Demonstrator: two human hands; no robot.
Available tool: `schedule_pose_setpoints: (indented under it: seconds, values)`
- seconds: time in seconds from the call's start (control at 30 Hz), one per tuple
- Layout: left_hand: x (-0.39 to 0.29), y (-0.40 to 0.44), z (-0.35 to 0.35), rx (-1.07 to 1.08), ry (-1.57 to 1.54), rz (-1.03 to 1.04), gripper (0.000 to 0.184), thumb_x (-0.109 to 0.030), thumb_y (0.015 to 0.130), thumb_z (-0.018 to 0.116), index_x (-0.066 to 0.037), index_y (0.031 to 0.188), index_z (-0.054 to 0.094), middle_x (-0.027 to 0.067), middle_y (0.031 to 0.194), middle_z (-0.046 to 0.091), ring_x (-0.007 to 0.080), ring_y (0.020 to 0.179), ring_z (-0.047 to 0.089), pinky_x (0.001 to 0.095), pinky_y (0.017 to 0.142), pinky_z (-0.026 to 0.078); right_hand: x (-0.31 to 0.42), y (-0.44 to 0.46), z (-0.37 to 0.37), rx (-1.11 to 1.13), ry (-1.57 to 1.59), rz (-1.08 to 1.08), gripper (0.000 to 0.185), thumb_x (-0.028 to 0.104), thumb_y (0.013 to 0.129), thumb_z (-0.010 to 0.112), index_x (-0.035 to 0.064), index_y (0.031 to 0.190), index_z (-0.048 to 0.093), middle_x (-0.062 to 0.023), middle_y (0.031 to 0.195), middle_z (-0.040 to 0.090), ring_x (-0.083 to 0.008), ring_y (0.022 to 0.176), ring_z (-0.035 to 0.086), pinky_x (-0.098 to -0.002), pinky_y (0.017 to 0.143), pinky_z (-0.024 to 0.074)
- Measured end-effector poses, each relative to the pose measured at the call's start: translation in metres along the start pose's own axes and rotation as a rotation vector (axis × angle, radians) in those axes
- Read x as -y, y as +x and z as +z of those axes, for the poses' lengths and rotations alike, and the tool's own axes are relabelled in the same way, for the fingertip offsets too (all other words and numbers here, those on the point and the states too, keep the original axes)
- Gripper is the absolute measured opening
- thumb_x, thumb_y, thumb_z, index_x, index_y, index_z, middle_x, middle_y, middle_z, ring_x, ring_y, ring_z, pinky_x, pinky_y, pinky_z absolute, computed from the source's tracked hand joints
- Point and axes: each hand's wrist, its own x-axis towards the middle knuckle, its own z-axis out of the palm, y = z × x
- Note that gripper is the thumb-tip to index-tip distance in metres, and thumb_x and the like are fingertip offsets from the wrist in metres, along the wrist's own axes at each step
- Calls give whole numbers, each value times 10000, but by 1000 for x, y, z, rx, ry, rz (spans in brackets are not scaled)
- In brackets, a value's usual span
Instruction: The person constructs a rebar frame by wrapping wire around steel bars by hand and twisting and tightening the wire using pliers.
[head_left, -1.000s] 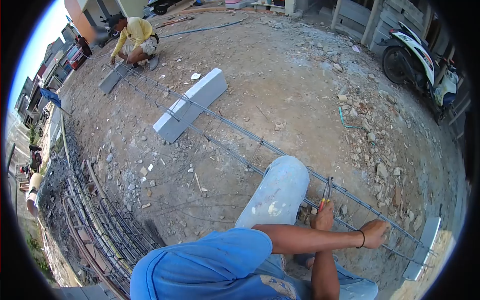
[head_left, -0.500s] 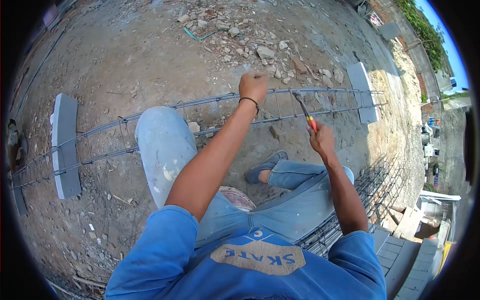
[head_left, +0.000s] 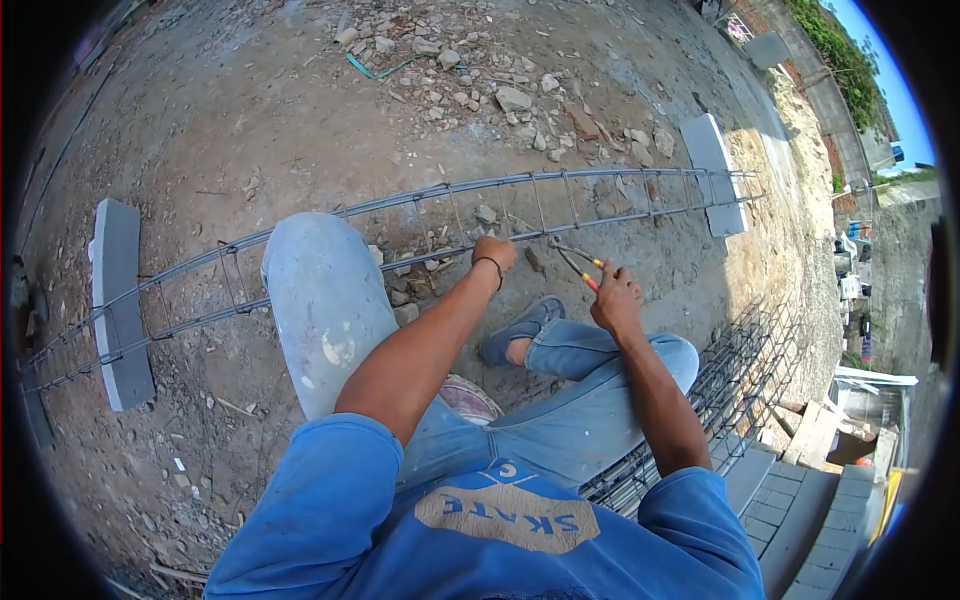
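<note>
- Rebar cage [head_left: 533, 177] stretches left to right in front of me, laid across two pale blocks: over the middle of the left block [head_left: 118, 310] and over the right block [head_left: 713, 170], with its bar ends poking past that block's right edge.
- My left hand [head_left: 493, 252] is at the cage's near bar, fingers curled in; I cannot tell whether they are clenched on the bar or on something small.
- My right hand [head_left: 617, 300] is wrapped around the red-and-yellow handles of the pincers [head_left: 572, 262], which are spread apart, their head just beside the near bar, right of my left hand.
- My left knee [head_left: 325, 300] hides part of the cage, between the left block and my left hand.
- Broken stones [head_left: 513, 99] lie on the ground beyond the cage's far side.
- More wire cages [head_left: 745, 375] are heaped beside my right knee [head_left: 677, 362].
</note>
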Motion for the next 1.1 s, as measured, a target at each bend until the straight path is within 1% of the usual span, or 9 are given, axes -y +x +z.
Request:
schedule_pose_setpoints:
  seconds: [0.1, 0.27, 0.33, 0.63, 0.67, 0.73, 0.9, 1.03, 1.1]
  values:
    - [14, 14, -3, -38, 59, 34, 212, -56, 855, 598, 97, 986, 665, 177, 813, 702, 245, 679, 689, 318, 525, 520, 3, 5, 4, -104, -126, -25, 697, 222, 920, 608, 68, 1532, 311, -226, 1420, 394, -502, 1251, 453, -756, 916, 385]
    - [12, 13, -1, -49, 50, 41, 172, -45, 847, 589, 92, 900, 678, 175, 808, 698, 237, 653, 675, 317, 510, 509, 6, 13, 2, -170, -164, -65, 675, 236, 941, 595, 54, 1529, 320, -226, 1409, 408, -481, 1251, 452, -736, 951, 382]
    - [15, 17, 1, -67, 72, 0, 227, -123, 754, 635, 51, 868, 727, 254, 938, 725, 384, 936, 711, 432, 801, 544, 8, 14, -1, -208, -193, -91, 669, 241, 944, 594, 49, 1526, 327, -221, 1400, 415, -470, 1236, 463, -726, 944, 393]
    - [16, 20, 4, -51, 86, -27, 292, -153, 790, 646, 72, 967, 705, 290, 1012, 704, 398, 988, 696, 439, 820, 542, 6, 22, -13, -397, -303, -196, 383, 260, 958, 567, 69, 1291, 564, -152, 1125, 591, -372, 1009, 579, -520, 802, 407]
    - [14, 17, 3, -51, 86, -26, 292, -153, 790, 646, 72, 967, 705, 290, 1012, 704, 398, 988, 696, 439, 820, 542, 6, 24, -17, -322, -262, -163, 329, 274, 960, 566, 77, 1221, 595, -146, 1084, 620, -355, 985, 581, -521, 806, 400]
    - [-7, -10, -2, -32, 82, -25, 139, -35, 842, 604, 70, 885, 684, 167, 784, 701, 220, 615, 653, 320, 494, 482, 5, 29, -21, -247, -219, -129, 285, 289, 961, 565, 85, 1151, 626, -140, 1044, 649, -339, 961, 583, -522, 809, 393]
    - [-1, -9, -1, -75, 137, 15, 215, -67, 858, 618, 89, 983, 697, 182, 848, 720, 215, 657, 669, 320, 537, 508, -14, 54, -23, -489, -362, -395, 329, 384, 945, 592, 73, 1035, 648, -139, 920, 701, -345, 869, 648, -538, 834, 434]
    - [13, -1, -3, -90, 122, 32, 225, -91, 848, 653, 83, 982, 705, 180, 871, 727, 209, 680, 682, 314, 573, 532, -24, 78, -26, -43, -175, -264, 356, 411, 941, 623, 57, 971, 627, -160, 921, 704, -394, 847, 689, -499, 704, 537]
    - [14, -4, -6, -80, 138, 23, 222, -95, 844, 661, 81, 971, 707, 174, 864, 727, 210, 693, 686, 310, 585, 538, -38, 95, -18, -7, -126, -297, 346, 403, 931, 639, 61, 978, 627, -171, 932, 705, -395, 851, 687, -498, 714, 536]
